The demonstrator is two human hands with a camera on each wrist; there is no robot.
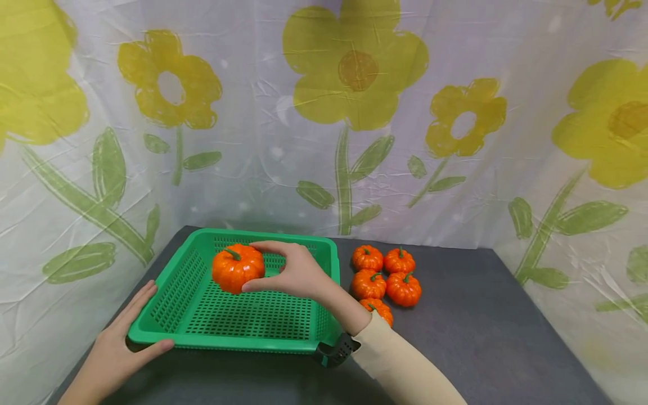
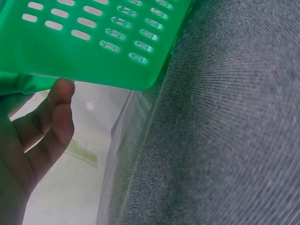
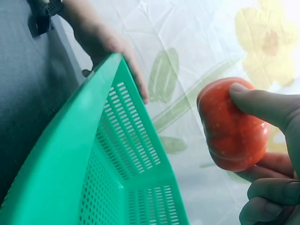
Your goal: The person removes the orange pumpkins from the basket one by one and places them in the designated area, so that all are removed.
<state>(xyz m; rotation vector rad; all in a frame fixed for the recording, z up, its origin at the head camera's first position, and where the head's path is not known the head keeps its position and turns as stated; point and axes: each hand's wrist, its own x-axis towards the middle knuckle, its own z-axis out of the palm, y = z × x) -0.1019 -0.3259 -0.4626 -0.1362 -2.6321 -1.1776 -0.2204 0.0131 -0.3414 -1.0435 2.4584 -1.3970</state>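
Observation:
A small orange pumpkin (image 1: 238, 268) with a green stem is held by my right hand (image 1: 296, 270), its thumb and fingers pinching the sides. It hangs above the green plastic basket (image 1: 233, 342), apart from its floor. In the right wrist view the pumpkin (image 3: 232, 126) shows its smooth ribbed skin. My left hand (image 1: 113, 351) rests at the basket's near left corner, fingers straight along the left side and thumb by the front rim. The left wrist view has the left hand's fingertips (image 2: 63, 91) touching the basket's edge (image 2: 93, 75).
Several more orange pumpkins (image 1: 368, 284) stand grouped on the dark table (image 1: 471, 332) just right of the basket, one partly hidden by my right forearm. A pale curtain (image 1: 253, 140) printed with yellow flowers closes off the back and sides.

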